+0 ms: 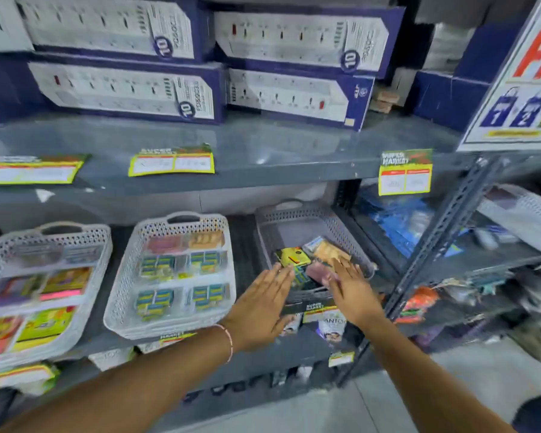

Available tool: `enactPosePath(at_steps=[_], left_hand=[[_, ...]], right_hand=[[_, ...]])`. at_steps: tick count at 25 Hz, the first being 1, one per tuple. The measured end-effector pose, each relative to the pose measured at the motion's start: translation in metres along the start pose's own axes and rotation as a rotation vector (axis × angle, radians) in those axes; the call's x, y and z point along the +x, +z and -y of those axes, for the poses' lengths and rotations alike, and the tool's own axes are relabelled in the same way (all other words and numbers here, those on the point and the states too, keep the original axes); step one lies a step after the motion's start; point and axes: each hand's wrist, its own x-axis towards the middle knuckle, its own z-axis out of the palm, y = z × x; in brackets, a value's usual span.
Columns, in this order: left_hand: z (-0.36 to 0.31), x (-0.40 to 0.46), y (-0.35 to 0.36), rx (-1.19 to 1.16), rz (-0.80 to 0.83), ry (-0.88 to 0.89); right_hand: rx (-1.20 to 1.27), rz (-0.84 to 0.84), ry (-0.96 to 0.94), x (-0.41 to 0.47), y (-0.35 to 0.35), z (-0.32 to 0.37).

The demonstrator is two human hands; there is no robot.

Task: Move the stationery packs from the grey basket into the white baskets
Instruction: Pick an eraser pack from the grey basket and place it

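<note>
While both arms are reaching forward over the shelf (263, 348), the left hand (260, 307) is hovering flat, fingers straight and spread, at the near left edge of the grey basket (297, 226). It is gripping nothing. The right hand (352, 290) is also open, palm down, over the near right part of the same basket, and it is holding nothing as well. Between the two hands a few packs are lying in the near end of the grey basket: a yellow pack (292, 256), a tan pack (324, 250) and a pink pack (316, 271); the far end of the basket is showing its bare bottom. To the left, a white basket (169, 326) is holding rows of blue-green packs (155, 303). Further left, a second white basket (97, 245) is holding green and pink packs. On the shelf above, blue boxes (294, 92) are lying in stacks.
</note>
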Motion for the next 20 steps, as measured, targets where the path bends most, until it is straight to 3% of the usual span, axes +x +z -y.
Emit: enactPosePath(at_steps=[3,6,9,15,20], left_hand=[[-0.012,0.016,0.029,-0.058,0.15,-0.032],[-0.024,0.021,0.049,-0.119,0.097,-0.109],[-0.025,0.021,0.051,-0.143,0.08,-0.113],[-0.019,0.013,0.037,-0.181,0.082,-0.165],[0.035,-0.045,0.004,-0.212,-0.034,-0.373]], right_hand=[[0.084,0.193,0.08,0.044,0.0,-0.014],[0.085,0.434,0.188,0.082,-0.001,-0.023],[0.05,0.535,0.178,0.101,0.005,-0.028],[0.057,0.424,0.218,0.103,-0.001,-0.012],[0.17,0.236,0.029,0.118,-0.017,0.061]])
